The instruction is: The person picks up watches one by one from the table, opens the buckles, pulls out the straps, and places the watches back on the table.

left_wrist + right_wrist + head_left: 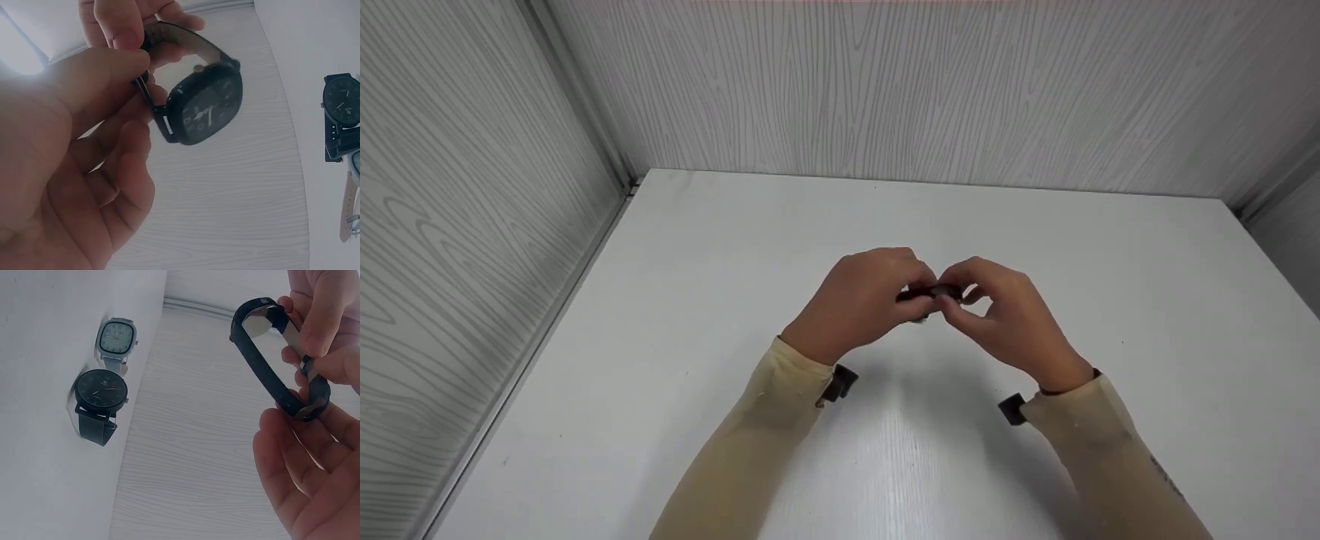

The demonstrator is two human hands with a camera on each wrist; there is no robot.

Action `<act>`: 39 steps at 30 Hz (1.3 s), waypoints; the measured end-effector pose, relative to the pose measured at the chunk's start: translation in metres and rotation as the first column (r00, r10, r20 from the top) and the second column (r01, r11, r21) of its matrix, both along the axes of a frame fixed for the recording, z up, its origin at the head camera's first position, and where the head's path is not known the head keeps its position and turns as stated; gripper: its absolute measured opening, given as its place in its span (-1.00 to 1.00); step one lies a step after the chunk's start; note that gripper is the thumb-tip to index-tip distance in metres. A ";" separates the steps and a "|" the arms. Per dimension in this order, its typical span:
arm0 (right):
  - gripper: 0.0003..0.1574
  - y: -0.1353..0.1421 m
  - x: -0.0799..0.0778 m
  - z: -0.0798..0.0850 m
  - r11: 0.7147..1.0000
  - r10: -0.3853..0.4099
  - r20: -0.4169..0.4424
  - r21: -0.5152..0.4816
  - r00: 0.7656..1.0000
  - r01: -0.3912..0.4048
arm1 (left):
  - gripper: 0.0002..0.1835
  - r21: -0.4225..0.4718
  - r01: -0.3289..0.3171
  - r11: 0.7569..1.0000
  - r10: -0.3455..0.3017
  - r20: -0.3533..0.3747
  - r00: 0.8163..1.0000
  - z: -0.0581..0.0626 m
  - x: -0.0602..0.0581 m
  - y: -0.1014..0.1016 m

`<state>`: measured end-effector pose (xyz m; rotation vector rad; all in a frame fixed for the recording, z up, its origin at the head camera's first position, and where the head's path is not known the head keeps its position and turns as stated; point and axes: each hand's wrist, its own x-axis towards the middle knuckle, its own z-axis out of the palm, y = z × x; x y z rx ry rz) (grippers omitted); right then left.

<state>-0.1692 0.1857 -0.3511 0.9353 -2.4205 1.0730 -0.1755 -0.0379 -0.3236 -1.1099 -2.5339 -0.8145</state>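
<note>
Both hands hold a black wristwatch up over the white table. In the left wrist view its squarish dark dial faces the camera, and its strap curves back to the fingers. My left hand pinches the strap between thumb and fingers. From the other side my right hand grips the strap, its thumb close to the left thumb. The right wrist view shows the strap bent into a long loop, with the fingers of my right hand around its lower end.
On the white table lie a round black watch and a squarish white-cased watch, close together. The hands mostly hide them in the head view. Wood-grain panels rise at the back and sides.
</note>
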 end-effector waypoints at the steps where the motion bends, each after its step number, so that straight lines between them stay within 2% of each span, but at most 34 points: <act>1: -0.79 0.000 0.000 0.000 1.000 0.002 0.011 0.006 1.000 -0.002 | -0.90 -0.003 0.004 1.000 -0.004 -0.008 1.000 -0.001 0.000 0.001; 6: -0.81 0.002 -0.001 -0.001 1.000 0.001 0.012 0.023 1.000 -0.001 | -0.87 -0.008 0.009 1.000 -0.010 -0.034 0.999 -0.003 -0.001 0.002; 13: -0.85 0.003 -0.002 -0.001 1.000 -0.001 -0.027 0.001 1.000 0.001 | -0.84 -0.017 -0.004 1.000 0.004 0.001 1.000 -0.001 -0.002 0.002; 18: -0.88 0.005 -0.002 0.001 1.000 0.004 -0.046 -0.023 0.999 -0.005 | -0.91 -0.058 -0.059 0.997 0.061 0.035 0.998 0.000 -0.004 0.000; 22: -0.88 0.007 -0.002 0.003 1.000 -0.017 -0.051 -0.023 0.999 0.016 | -0.89 -0.119 -0.109 0.987 0.119 0.082 0.989 0.000 -0.005 0.000; 25: -0.88 0.007 -0.003 0.002 1.000 -0.012 -0.035 -0.011 0.999 0.012 | -0.86 -0.150 -0.122 0.981 0.140 0.109 0.984 -0.001 -0.005 0.000; 29: -0.86 0.007 -0.003 0.001 1.000 0.023 0.015 -0.009 1.000 -0.023 | -0.76 -0.127 -0.078 0.989 0.093 0.111 0.989 -0.001 -0.004 0.002; 33: -0.82 0.007 -0.001 0.002 0.998 0.058 0.064 -0.016 0.996 -0.057 | -0.78 -0.070 -0.012 0.997 0.020 0.105 0.994 0.000 0.000 0.006; 36: -0.82 0.006 0.000 0.004 0.998 0.058 0.094 -0.017 0.994 -0.057 | -0.87 -0.070 -0.004 0.998 0.011 0.098 0.995 0.000 0.001 0.007; 39: -0.82 0.005 0.000 0.006 0.999 0.031 0.111 -0.023 0.993 -0.029 | -0.87 -0.076 -0.013 0.997 0.019 0.084 0.996 0.000 0.001 0.007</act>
